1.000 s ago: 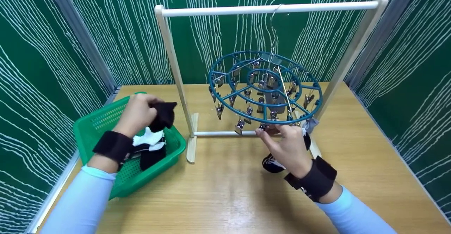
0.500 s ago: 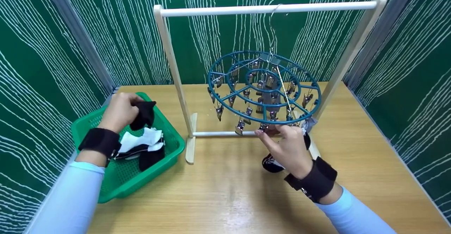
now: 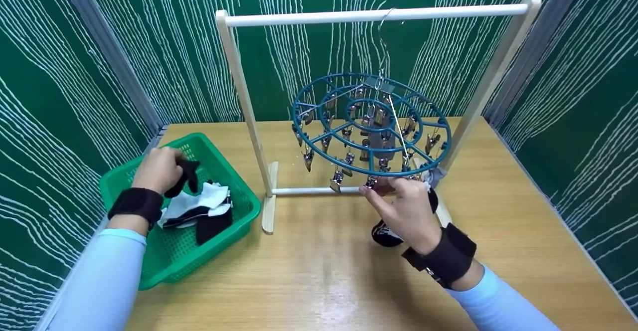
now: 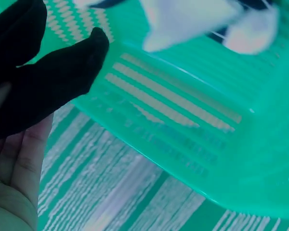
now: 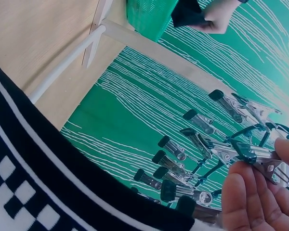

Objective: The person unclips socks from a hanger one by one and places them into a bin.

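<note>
My left hand (image 3: 157, 171) grips a black sock (image 3: 186, 176) over the green basket (image 3: 203, 259); the left wrist view shows the sock's end (image 4: 82, 57) sticking out past the fingers. Below it in the basket lie a white-and-black sock (image 3: 199, 202) and a black one (image 3: 214, 227). At the front of a round teal clip hanger (image 3: 344, 164), my right hand (image 3: 407, 210) pinches a metal clip (image 5: 260, 156) between thumb and fingers. A black-and-white checkered sock (image 5: 33, 192) hangs close by, partly hidden behind that hand in the head view.
The hanger hooks over the white bar (image 3: 319, 18) of a wooden stand (image 3: 244, 96) on the table (image 3: 319, 281). Several metal clips (image 3: 337, 179) dangle from its rings. A grey cloth piece (image 3: 434, 175) hangs at its right. Green walls with white lines enclose the table.
My left hand has moved left and slightly down with the black sock, farther over the basket. My right hand keeps its pinch on the clip.
</note>
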`<state>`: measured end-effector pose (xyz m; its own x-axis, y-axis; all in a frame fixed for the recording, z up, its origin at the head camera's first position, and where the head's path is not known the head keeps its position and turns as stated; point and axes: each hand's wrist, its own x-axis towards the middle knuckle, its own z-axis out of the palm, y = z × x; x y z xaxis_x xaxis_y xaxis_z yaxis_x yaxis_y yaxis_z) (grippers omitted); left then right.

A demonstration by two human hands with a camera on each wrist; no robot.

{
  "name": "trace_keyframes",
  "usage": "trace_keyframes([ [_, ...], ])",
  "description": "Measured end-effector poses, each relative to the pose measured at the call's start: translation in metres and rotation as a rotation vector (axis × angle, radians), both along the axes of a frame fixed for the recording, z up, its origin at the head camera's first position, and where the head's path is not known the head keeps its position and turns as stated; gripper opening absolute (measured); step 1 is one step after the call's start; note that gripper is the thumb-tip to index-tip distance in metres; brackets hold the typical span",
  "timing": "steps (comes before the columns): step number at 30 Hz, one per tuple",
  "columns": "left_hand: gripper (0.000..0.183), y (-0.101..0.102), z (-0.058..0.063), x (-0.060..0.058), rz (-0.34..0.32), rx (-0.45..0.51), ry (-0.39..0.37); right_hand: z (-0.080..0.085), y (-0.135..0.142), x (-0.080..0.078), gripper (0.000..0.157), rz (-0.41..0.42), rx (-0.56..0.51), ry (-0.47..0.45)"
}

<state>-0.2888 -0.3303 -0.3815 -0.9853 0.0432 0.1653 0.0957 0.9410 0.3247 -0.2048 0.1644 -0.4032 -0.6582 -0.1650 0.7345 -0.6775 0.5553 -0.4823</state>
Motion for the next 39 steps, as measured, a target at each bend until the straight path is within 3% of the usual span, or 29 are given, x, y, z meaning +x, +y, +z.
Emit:
trace_keyframes([
  [5,0.022,-0.004,-0.012,-0.004,0.012,-0.102,-0.026,0.000,0.000,0.000,0.012,-0.006,0.001,-0.005],
  [11,0.018,-0.001,-0.030,-0.011,0.008,-0.195,-0.143,-0.002,-0.001,0.000,0.011,-0.004,0.000,-0.010],
  [14,0.012,0.002,-0.039,-0.012,-0.030,-0.236,-0.204,-0.002,-0.002,0.000,0.010,-0.004,-0.001,-0.020],
  [20,0.010,0.010,-0.049,-0.012,-0.103,-0.242,-0.393,0.000,-0.001,0.000,0.012,-0.002,0.007,-0.018],
  [24,0.011,0.009,-0.055,-0.014,-0.112,-0.229,-0.440,0.000,-0.001,-0.001,0.011,0.013,0.002,-0.014],
  [27,0.014,0.009,-0.053,-0.014,-0.117,-0.222,-0.471,0.000,-0.001,0.000,0.011,0.017,-0.001,-0.027],
  [32,0.024,0.012,-0.035,-0.012,-0.129,-0.194,-0.492,-0.001,-0.001,0.000,0.010,-0.010,0.008,-0.025],
  [35,0.022,0.014,-0.023,-0.012,-0.137,-0.188,-0.445,0.000,-0.001,0.000,0.011,-0.022,0.013,-0.028],
  [39,0.033,0.021,-0.009,-0.010,-0.134,-0.171,-0.320,0.002,-0.001,0.001,0.013,-0.030,0.020,-0.051],
])
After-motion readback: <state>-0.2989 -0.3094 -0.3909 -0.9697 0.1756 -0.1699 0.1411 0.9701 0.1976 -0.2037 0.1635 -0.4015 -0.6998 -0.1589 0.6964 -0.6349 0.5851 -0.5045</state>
